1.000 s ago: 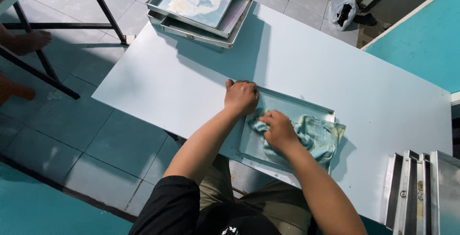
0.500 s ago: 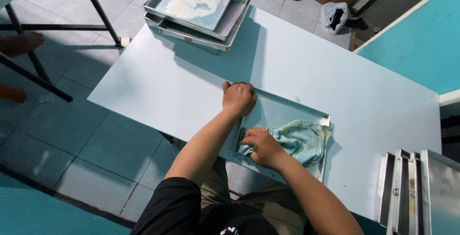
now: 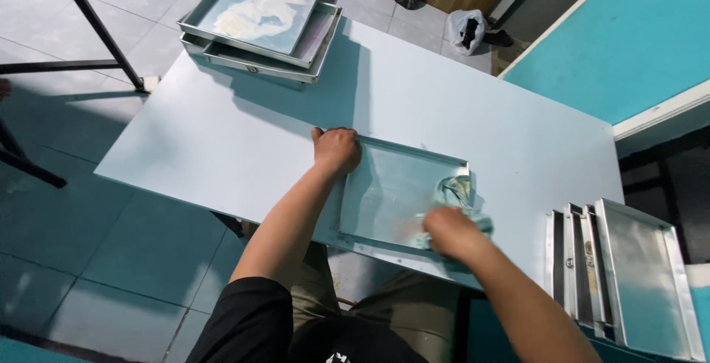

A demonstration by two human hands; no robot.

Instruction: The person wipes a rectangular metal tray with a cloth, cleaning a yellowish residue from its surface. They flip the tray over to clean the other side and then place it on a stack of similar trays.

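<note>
A soft crumpled cloth (image 3: 452, 194) lies on a smooth, dully gleaming metal tray (image 3: 392, 193).

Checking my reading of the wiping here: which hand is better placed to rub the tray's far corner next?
Probably the right hand: it already grips the cloth inside the tray, at its right side. The left hand is pressed on the tray's far left corner, steadying it.

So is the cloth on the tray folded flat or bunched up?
Bunched up: the cloth sits crumpled under the right hand on the metal tray, creased and uneven, not laid flat.
</note>
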